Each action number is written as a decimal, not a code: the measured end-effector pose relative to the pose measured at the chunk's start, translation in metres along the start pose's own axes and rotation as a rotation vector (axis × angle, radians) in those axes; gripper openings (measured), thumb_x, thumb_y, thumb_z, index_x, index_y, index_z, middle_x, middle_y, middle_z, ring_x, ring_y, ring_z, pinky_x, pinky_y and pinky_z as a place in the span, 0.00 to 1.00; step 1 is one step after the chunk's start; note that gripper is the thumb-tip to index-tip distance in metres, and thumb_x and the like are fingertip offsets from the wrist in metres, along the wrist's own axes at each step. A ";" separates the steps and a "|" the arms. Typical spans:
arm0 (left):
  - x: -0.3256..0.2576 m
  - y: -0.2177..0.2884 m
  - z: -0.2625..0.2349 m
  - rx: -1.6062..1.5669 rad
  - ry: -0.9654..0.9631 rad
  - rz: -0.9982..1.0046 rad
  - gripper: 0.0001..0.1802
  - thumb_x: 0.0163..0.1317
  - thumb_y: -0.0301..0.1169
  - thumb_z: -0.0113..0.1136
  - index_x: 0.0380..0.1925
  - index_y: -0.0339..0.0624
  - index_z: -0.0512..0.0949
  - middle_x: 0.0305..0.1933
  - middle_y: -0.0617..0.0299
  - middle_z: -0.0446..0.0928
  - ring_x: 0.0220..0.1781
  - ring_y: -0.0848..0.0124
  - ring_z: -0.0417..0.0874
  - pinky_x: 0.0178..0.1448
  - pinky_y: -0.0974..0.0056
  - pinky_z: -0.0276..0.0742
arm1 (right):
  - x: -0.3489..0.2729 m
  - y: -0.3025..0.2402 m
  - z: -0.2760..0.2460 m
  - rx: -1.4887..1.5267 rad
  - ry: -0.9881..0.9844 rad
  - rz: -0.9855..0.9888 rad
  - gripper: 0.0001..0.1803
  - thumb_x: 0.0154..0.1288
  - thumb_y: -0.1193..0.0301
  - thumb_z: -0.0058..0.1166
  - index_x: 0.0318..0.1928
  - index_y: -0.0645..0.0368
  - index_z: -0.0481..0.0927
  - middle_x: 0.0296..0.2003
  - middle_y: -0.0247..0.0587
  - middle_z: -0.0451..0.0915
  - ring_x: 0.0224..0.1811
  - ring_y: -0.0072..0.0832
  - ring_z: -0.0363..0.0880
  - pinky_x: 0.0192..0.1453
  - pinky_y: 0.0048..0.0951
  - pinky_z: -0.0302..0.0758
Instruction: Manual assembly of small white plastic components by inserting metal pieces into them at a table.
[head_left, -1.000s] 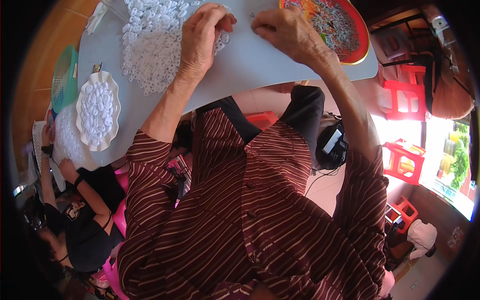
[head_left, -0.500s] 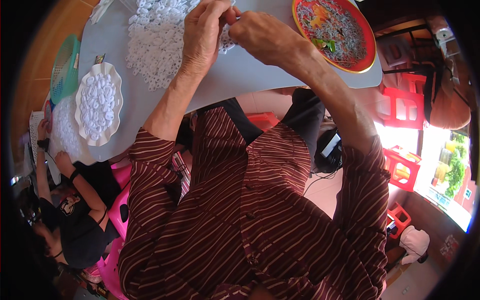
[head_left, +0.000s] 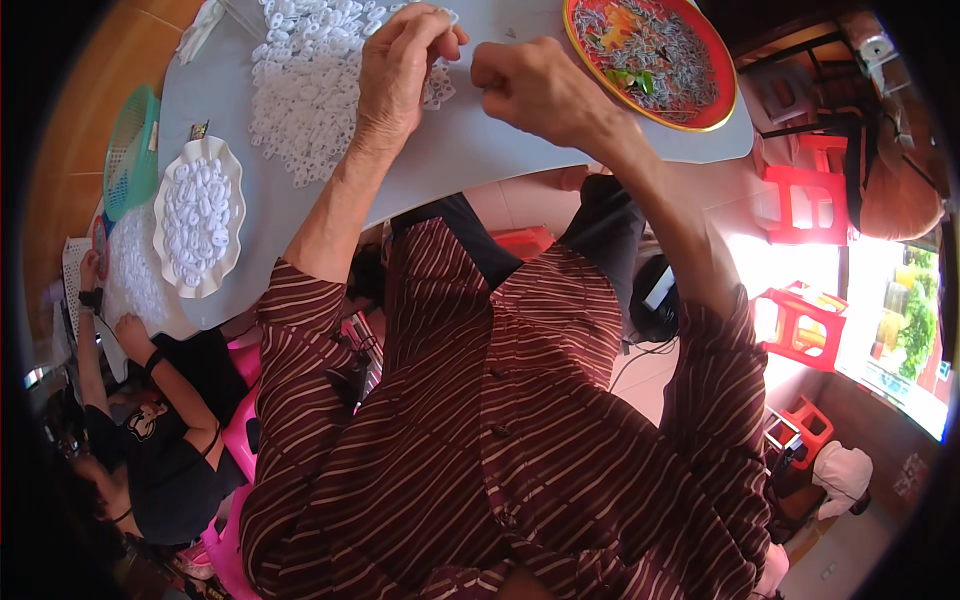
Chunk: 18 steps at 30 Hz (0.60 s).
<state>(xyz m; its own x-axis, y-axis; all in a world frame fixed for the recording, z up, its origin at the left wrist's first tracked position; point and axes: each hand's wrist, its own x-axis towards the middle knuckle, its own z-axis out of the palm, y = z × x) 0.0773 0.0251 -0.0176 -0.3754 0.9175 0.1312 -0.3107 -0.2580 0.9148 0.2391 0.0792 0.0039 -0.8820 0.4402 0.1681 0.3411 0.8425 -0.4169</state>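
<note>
Over the far side of the grey table [head_left: 450, 150], my left hand [head_left: 400, 80] is closed in a pinch. A small white plastic piece [head_left: 453, 17] shows at its fingertips. To its right, a short gap away, my right hand [head_left: 530, 88] is closed with curled fingers; whatever they hold is hidden. Left of my left hand lies a heap of small white plastic pieces [head_left: 305, 125] with oval holes. Beyond my right hand stands a round red tray [head_left: 727, 75] with a gold rim, filled with many small, thin grey metal pieces [head_left: 680, 60].
A white scalloped dish [head_left: 237, 215] of white oval pieces stands at left, beside a green basket [head_left: 150, 110] and a clear bag [head_left: 135, 260]. Another person [head_left: 170, 440] sits at the lower left on a pink chair [head_left: 240, 440]. Red stools [head_left: 805, 205] stand at right.
My hands have moved apart from where they met. The right hand has drawn back slightly toward me, and the white piece now shows at my left fingertips. The view has shifted a little.
</note>
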 end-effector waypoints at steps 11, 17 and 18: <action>-0.027 -0.008 0.022 0.475 -0.347 0.066 0.08 0.61 0.30 0.54 0.26 0.37 0.76 0.20 0.68 0.73 0.28 0.81 0.74 0.37 0.74 0.70 | -0.054 0.010 0.023 1.162 0.615 0.319 0.07 0.61 0.74 0.59 0.38 0.63 0.80 0.27 0.32 0.80 0.28 0.16 0.76 0.34 0.18 0.73; -0.031 -0.015 0.024 0.539 -0.350 0.146 0.07 0.62 0.31 0.56 0.30 0.38 0.77 0.21 0.69 0.74 0.28 0.82 0.73 0.33 0.74 0.70 | -0.048 0.006 0.028 1.209 0.717 0.301 0.11 0.61 0.74 0.58 0.44 0.62 0.78 0.33 0.33 0.81 0.34 0.17 0.78 0.40 0.19 0.76; -0.031 -0.015 0.024 0.539 -0.361 0.138 0.08 0.62 0.31 0.56 0.30 0.37 0.76 0.21 0.68 0.74 0.27 0.82 0.73 0.33 0.74 0.70 | -0.048 0.004 0.027 1.200 0.725 0.319 0.11 0.61 0.75 0.58 0.44 0.62 0.78 0.34 0.33 0.81 0.34 0.17 0.78 0.41 0.20 0.76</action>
<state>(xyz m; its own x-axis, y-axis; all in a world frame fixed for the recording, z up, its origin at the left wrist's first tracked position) 0.1146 0.0075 -0.0263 -0.0351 0.9550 0.2946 0.2350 -0.2787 0.9312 0.2739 0.0531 -0.0303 -0.3402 0.9224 0.1832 -0.3082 0.0747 -0.9484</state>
